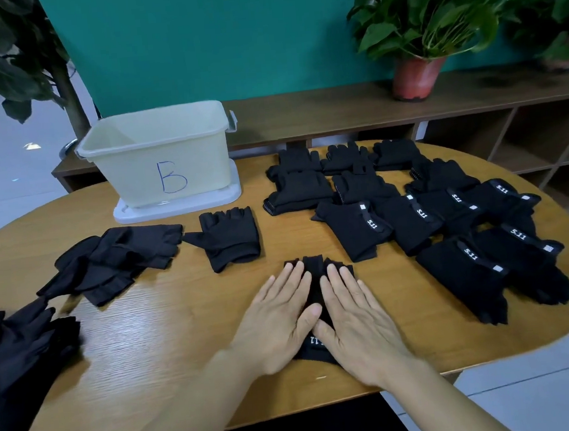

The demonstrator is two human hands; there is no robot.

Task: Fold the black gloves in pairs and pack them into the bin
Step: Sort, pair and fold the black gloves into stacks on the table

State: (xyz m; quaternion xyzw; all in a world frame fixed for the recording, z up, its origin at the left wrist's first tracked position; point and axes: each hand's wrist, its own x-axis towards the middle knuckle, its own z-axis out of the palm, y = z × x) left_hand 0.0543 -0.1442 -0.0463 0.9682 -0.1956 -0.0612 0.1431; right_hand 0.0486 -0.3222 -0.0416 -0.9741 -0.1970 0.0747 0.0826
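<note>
Left hand (274, 322), right hand (358, 324) press gloves (314, 270); 1 bin (141, 166).

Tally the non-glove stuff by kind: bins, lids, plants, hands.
bin: 1
lid, under the bin: 1
plants: 3
hands: 2, left hand and right hand
Total: 7

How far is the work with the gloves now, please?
Done: folded gloves lie in rows on the right. In hand: left hand and right hand press one pair flat. Left: loose gloves at the left to fold, and all packing; no glove shows in the bin.
</note>
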